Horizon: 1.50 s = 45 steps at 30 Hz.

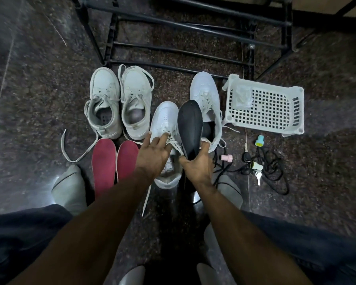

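Right hand (198,168): clamped on heel of black insole (190,128), raised beside white sneaker (165,118). Left hand (152,155): fingers spread, resting on sneaker's laces. Step, judged: insole removal. Next: lay insole flat on floor.

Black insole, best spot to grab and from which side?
Grip the black insole at its narrow heel end, from the near side, as the right hand does. It is thin and flat, toe end pointing away, so thumb and fingers can pinch across the heel.
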{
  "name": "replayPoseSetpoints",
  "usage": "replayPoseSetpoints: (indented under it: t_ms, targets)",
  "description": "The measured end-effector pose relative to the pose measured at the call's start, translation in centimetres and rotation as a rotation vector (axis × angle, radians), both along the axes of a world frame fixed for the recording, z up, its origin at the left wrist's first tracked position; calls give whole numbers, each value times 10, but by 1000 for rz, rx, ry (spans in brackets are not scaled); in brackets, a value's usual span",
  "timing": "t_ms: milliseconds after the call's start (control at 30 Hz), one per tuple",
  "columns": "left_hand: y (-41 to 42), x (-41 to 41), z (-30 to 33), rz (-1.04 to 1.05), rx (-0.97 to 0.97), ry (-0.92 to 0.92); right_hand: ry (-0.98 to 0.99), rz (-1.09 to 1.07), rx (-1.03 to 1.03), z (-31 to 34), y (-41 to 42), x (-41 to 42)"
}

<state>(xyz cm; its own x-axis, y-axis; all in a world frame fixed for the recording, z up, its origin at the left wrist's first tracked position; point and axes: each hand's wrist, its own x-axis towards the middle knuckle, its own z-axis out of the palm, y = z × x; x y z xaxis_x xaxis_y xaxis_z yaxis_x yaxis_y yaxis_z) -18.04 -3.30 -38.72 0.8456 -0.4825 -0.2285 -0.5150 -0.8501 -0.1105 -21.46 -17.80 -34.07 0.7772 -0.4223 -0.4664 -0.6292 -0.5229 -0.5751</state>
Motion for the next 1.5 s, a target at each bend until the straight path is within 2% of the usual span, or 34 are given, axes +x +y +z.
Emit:
replayPoseSetpoints:
  t_ms: [100,267,400,567,700,867,1067,1367,1500]
  targets:
    - [-10,3,-5,53,-18,-16,8,-8,-2,-3,-1,1]
    - [-12,5,-11,20,-38,-23,19,-14,-5,-5,-2,1]
    - [-6,6,-6,-5,-172,-75,12,-24,-3,-6,-2,0]
    - [15,8,1,-161,-397,-168,11,-19,-18,-3,-1,-1]
    - [32,24,8,-224,-459,25,38,41,-39,1,-2,1]
    - [16,40,35,-103,-302,211,78,131,-66,16,-8,-6]
    - [6,52,46,185,-329,443,210,317,-200,36,-12,-59]
    - [0,45,49,402,-414,453,215,637,-335,60,1,-107]
    - [0,43,50,432,-443,465,261,653,-381,65,11,-101]
